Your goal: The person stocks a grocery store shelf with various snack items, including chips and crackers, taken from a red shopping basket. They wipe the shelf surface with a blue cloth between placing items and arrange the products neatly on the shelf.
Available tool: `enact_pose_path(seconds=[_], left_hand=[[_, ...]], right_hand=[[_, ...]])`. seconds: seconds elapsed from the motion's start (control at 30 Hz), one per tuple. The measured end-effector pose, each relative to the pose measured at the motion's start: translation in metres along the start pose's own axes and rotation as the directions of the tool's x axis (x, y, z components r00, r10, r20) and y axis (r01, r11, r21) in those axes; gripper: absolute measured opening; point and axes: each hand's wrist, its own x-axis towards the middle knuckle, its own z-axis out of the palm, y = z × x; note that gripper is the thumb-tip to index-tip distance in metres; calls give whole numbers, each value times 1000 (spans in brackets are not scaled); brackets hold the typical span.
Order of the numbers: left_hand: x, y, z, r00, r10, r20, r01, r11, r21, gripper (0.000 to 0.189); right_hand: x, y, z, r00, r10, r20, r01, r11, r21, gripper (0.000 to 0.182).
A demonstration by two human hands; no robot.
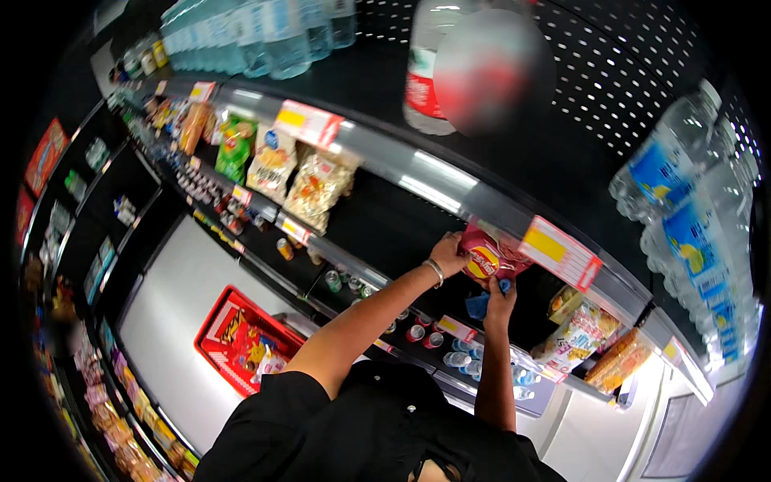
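Observation:
Both hands are at a dark red chip bag (486, 256) with a round yellow and red logo, inside the second shelf from the top. My left hand (450, 256), with a bracelet at the wrist, grips the bag's left side. My right hand (500, 301) holds its lower right part from below. A blue packet (477, 306) lies partly behind my right hand; whether it is touched, I cannot tell. The bag's upper right edge is partly hidden by the shelf front. Left along the same shelf stand a clear snack bag (319, 184), a white snack bag (272, 162) and a green chip bag (235, 147).
Large water bottles (277, 39) and blue-labelled bottles (692, 211) stand on the top shelf. Its price-tagged front edge (415, 169) juts above my hands. Cans (415, 332) fill part of the shelf below. A red basket (226, 307) with packets sits on the floor.

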Motion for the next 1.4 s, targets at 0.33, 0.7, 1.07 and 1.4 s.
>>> enact_pose_path(seconds=[0.33,0.7,1.07,1.4], left_hand=[[-205,-23,-136,887,-164,-431,-208,693,-691,30],[-474,-101,-150,208,-799,-565,122,594,-795,25],[-606,-210,-112,-215,-868,-447,597,246,-764,40],[-481,-121,-175,523,-853,-6,282,180,-943,51]], right_hand=[[-122,-76,124,833,145,533,-45,980,-196,31],[-285,43,225,-68,516,854,19,856,-516,20],[-351,103,265,-191,611,768,-144,757,-638,42],[-304,50,263,-143,649,747,-830,332,-448,41]])
